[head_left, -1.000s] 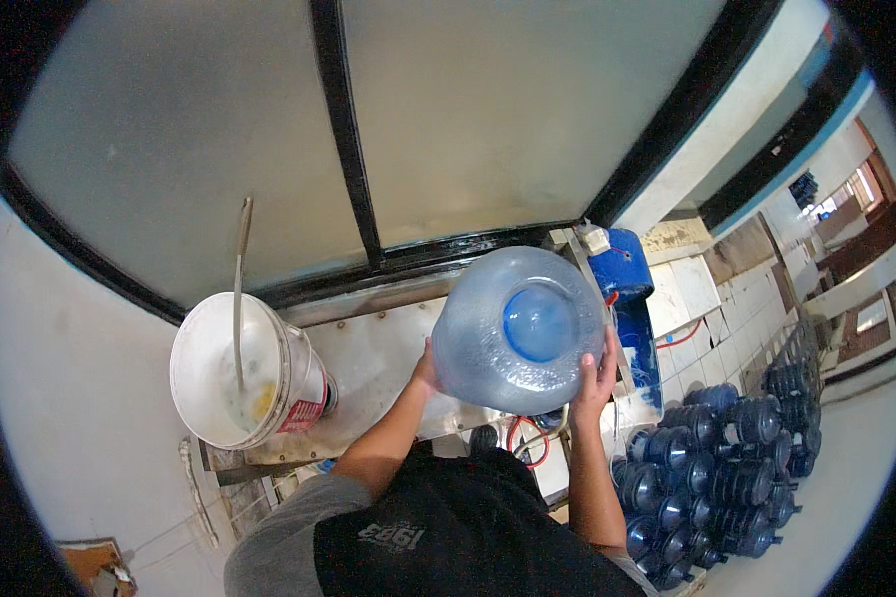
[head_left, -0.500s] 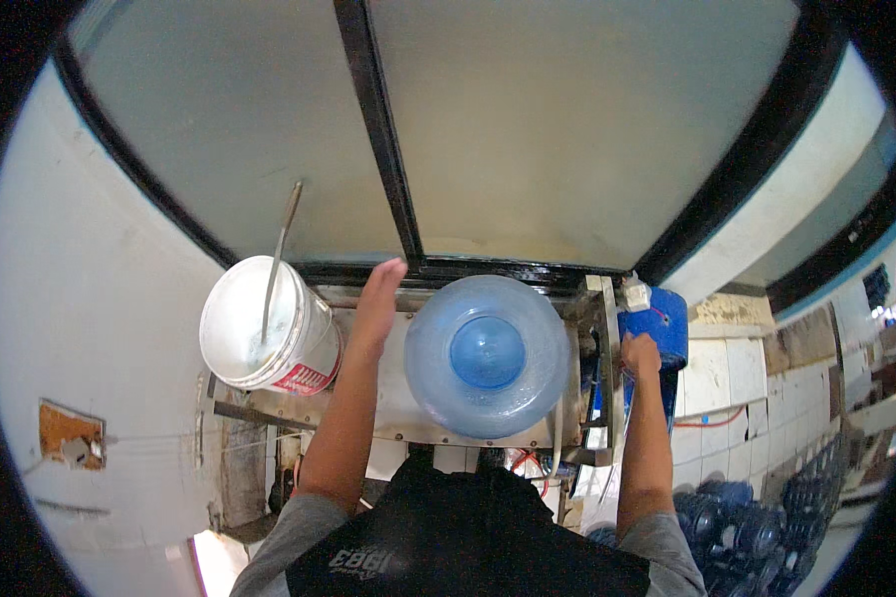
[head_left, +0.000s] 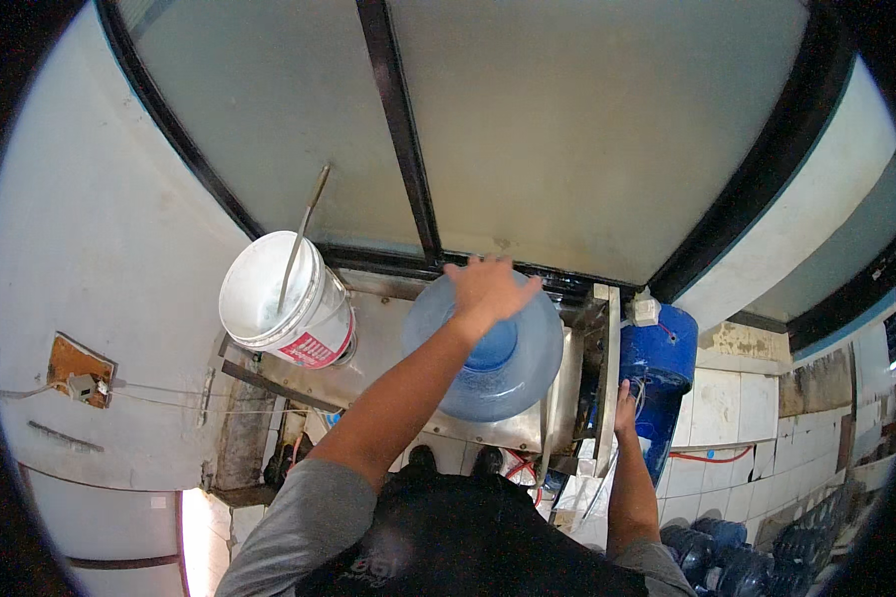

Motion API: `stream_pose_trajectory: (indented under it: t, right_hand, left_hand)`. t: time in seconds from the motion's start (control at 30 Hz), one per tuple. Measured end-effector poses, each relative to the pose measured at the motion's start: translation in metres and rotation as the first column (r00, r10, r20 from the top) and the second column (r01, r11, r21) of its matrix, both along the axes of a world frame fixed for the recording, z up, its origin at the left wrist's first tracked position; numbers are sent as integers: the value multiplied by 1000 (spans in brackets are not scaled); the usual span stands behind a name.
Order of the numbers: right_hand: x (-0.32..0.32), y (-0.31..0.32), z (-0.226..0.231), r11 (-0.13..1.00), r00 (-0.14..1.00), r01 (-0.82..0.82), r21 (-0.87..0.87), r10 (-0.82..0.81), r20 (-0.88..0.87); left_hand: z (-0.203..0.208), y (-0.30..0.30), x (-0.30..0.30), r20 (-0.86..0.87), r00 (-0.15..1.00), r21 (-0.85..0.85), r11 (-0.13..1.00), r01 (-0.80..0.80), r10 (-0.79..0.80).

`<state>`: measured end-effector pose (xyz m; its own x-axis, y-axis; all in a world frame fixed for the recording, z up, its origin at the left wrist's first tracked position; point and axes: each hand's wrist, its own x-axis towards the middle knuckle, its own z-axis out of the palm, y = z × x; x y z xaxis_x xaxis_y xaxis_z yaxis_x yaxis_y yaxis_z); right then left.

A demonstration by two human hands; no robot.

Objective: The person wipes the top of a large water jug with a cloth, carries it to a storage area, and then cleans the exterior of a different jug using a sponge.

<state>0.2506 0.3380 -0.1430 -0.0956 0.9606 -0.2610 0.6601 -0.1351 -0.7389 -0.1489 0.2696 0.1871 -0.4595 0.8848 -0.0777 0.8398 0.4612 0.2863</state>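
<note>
A large clear-blue water jug [head_left: 528, 373] stands on a metal bench, its round blue centre [head_left: 493, 348] facing up. My left hand [head_left: 490, 291] reaches over the far side of the jug with fingers spread; whether it touches cannot be told. My right hand [head_left: 625, 410] is beside the upright metal frame [head_left: 608, 368] to the right of the jug, just below a blue cylindrical container [head_left: 659, 348]. It is seen edge-on, with fingers stretched upward and nothing visible in them.
A white bucket [head_left: 249, 289] with a metal rod [head_left: 304, 234] leaning in it stands at the left of the metal bench [head_left: 373, 333]. Frosted panels [head_left: 587, 139] in dark frames rise behind. Several blue jugs [head_left: 732, 557] lie at lower right. A wall outlet [head_left: 82, 383] trails wires.
My left hand has moved right, from beside the jug to over its top. My right hand has come down and nearer, away from the blue container. The view has shifted slightly.
</note>
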Motion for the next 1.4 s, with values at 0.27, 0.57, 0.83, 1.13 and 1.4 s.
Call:
stream_pose_trajectory:
  t: [0.27,0.57,0.83,1.13,1.4]
  right_hand:
    - [3,18,22,999,999,-36,-10,36,-20]
    - [-3,4,37,993,956,-37,116,2,295]
    - [2,10,47,996,1000,2,-86,-2,-9]
    - [-29,42,90,953,975,202,224,-174,-139]
    - [-165,-46,118,891,988,72,448,-3,-152]
  left_hand:
    - [-25,-137,49,599,189,-335,-30,942,-778]
    - [52,-92,-143,-201,913,-106,934,341,-356]
    - [-9,-44,51,-55,777,101,771,629,-627]
    - [8,-106,49,183,-23,311,36,950,-983]
    - [-2,-117,17,260,87,368,182,912,-962]
